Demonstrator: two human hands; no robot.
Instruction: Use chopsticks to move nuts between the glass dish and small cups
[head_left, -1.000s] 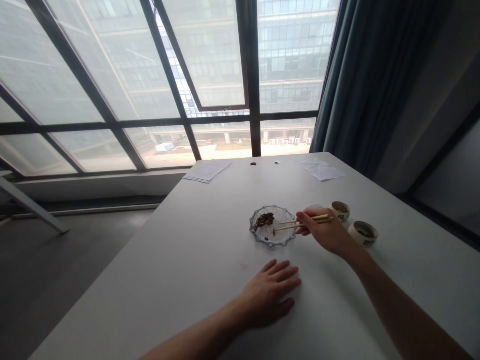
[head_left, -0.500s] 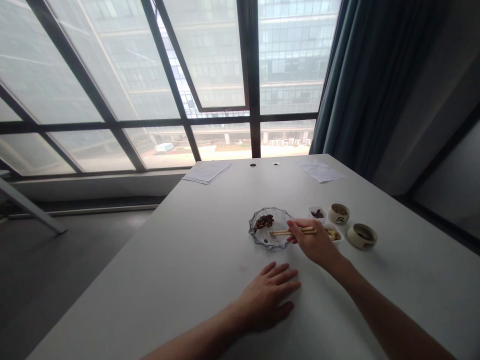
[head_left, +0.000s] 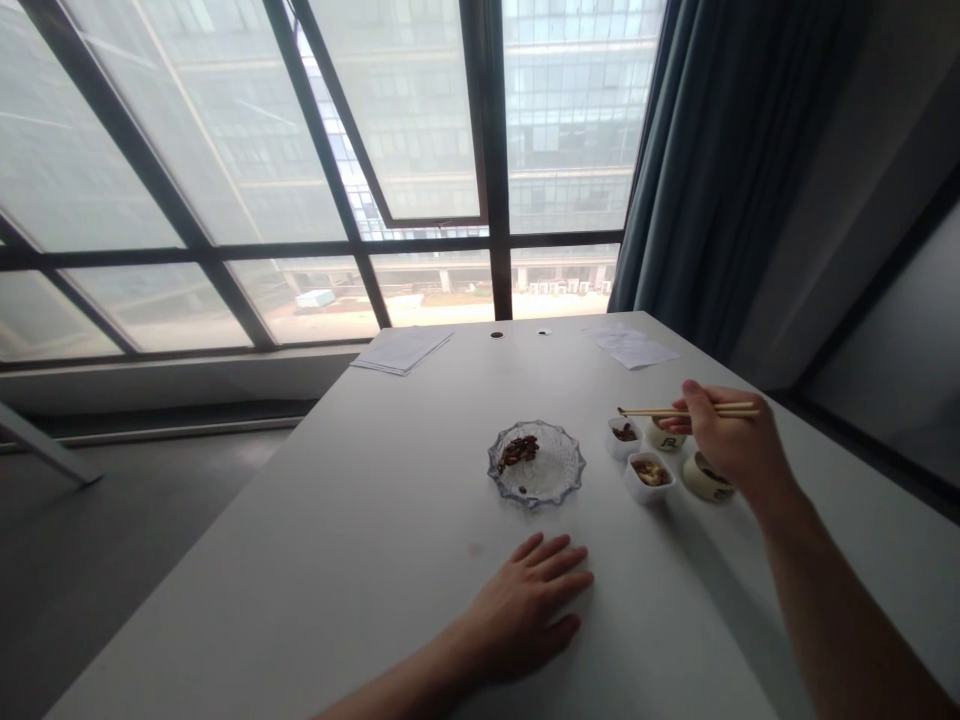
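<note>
Your right hand (head_left: 726, 440) pinches a pair of wooden chopsticks (head_left: 675, 411) in a narrow grip at the right of the frame, their tips together above the small white dishes (head_left: 622, 437) with nothing visible between them. They're light, stiff and a little slick, so take hold around the middle. Your left hand (head_left: 521, 620) lies open, fingers spread, on the white table (head_left: 315, 590), just below the fluted glass dish (head_left: 571, 465) and its soft-looking dark food (head_left: 517, 452).
</note>
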